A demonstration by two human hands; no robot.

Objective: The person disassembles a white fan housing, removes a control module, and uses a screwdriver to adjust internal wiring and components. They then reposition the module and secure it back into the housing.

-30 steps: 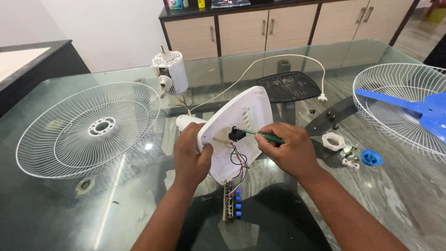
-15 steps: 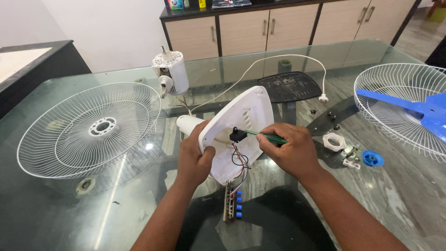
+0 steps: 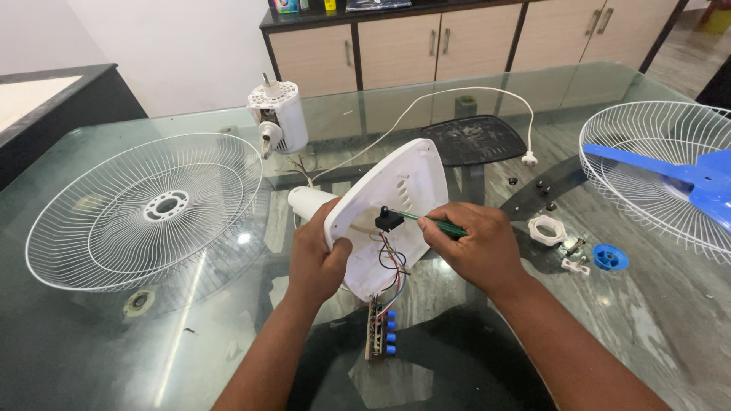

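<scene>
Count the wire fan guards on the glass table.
2: one white wire fan guard lies left of the hands; the other, holding the blue fan blade, lies at the right, partly cropped.

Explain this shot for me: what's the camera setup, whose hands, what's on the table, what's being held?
There is one view, from a camera worn on a person's head, looking down at their own two bare hands over a glass table.

The left hand grips the edge of a white plastic fan housing, tilted up on its edge. The right hand holds a green screwdriver, its tip at a small black part inside the housing. Coloured wires run down to a switch strip with blue buttons.

Lying around: a white wire fan guard on the left, the fan motor behind, a second guard with a blue fan blade on the right, and a white power cord.
</scene>
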